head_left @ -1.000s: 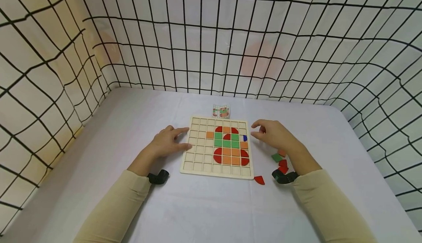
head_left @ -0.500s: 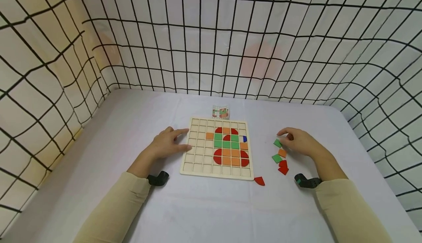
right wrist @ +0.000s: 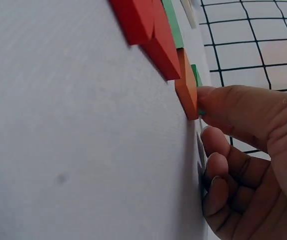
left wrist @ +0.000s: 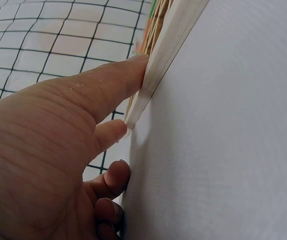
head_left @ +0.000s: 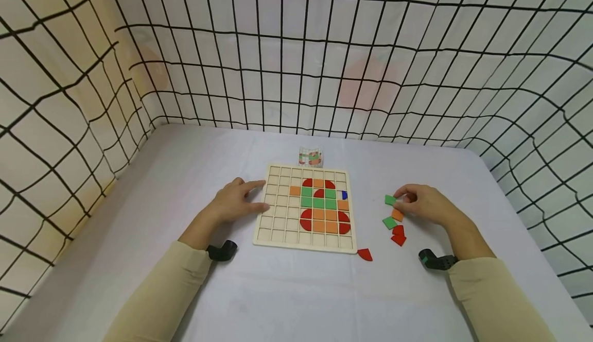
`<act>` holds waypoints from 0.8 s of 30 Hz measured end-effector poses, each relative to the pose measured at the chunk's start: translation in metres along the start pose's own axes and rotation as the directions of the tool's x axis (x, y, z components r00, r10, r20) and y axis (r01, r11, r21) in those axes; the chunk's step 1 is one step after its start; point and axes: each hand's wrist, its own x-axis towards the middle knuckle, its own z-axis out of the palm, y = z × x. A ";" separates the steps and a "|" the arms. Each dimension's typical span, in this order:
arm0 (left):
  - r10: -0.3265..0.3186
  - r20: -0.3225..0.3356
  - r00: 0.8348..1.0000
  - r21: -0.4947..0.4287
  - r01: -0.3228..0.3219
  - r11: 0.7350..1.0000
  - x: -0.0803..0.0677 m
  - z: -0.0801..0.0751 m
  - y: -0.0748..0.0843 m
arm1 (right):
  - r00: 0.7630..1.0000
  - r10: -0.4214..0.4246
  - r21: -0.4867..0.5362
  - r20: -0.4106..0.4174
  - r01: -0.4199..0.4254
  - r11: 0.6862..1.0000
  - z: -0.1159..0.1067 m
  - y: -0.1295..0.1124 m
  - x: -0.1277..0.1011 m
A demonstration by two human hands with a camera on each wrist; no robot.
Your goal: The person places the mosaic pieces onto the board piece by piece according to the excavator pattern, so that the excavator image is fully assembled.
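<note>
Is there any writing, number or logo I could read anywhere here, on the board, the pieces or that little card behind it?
None can be read.
Card: only a small coloured pattern shows, too small to tell any text.
Board: plain grid, no print.
Loose pieces and the green piece at the right hand: plain colours, no marks.
Wrist cameras: no label visible.

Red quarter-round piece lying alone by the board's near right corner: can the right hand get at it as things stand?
Probably yes. The red quarter-round piece lies alone on the white tabletop, nothing over it. The right hand is close by but is pinching a green square piece, so it would likely have to free its fingers first.
</note>
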 end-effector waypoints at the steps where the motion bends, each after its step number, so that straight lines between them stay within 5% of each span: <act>1: -0.002 0.001 1.000 -0.003 0.002 1.000 0.000 0.000 0.000 | 1.000 -0.006 -0.004 -0.002 0.006 1.000 0.000 0.000 0.000; 24: 0.007 -0.006 1.000 -0.001 -0.007 1.000 -0.001 0.001 0.000 | 0.999 -0.030 -0.034 -0.034 0.029 0.999 0.008 -0.003 -0.004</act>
